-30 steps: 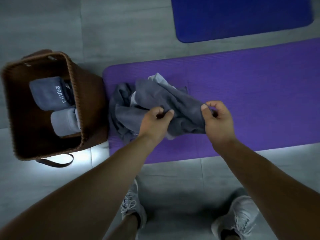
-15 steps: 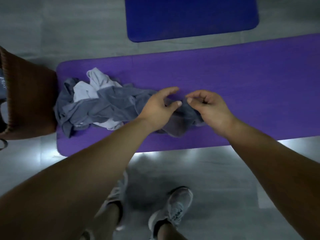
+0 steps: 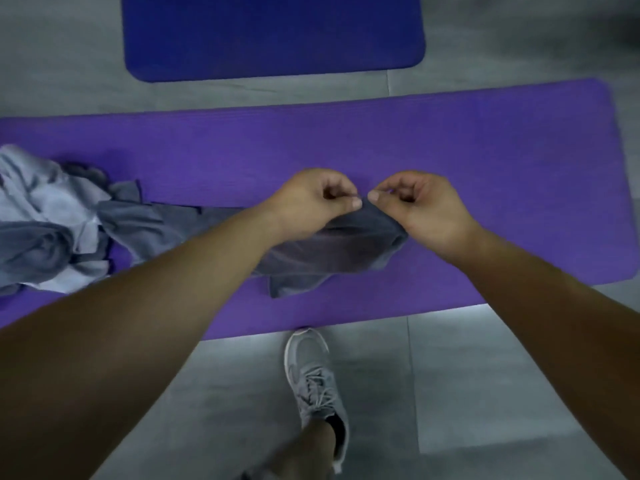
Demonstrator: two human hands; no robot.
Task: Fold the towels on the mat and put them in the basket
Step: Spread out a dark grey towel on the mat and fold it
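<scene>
— On the purple mat [image 3: 485, 161], centre frame: what am I holding?
— Your left hand [image 3: 311, 206] and right hand [image 3: 424, 207], thumbs almost meeting, each pinch the upper edge of a dark grey towel [image 3: 329, 258] (it sags toward six o'clock onto the mat).
— And at nine o'clock?
— I see a crumpled pile of towels [image 3: 52, 220]; at twelve, a blue mat [image 3: 273, 32].

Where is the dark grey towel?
Head view, centre: the dark grey towel lies on the purple mat, pinched by left hand and right hand, right of the towel pile.

Dim, soft, edge-warped, slightly blurred.
</scene>
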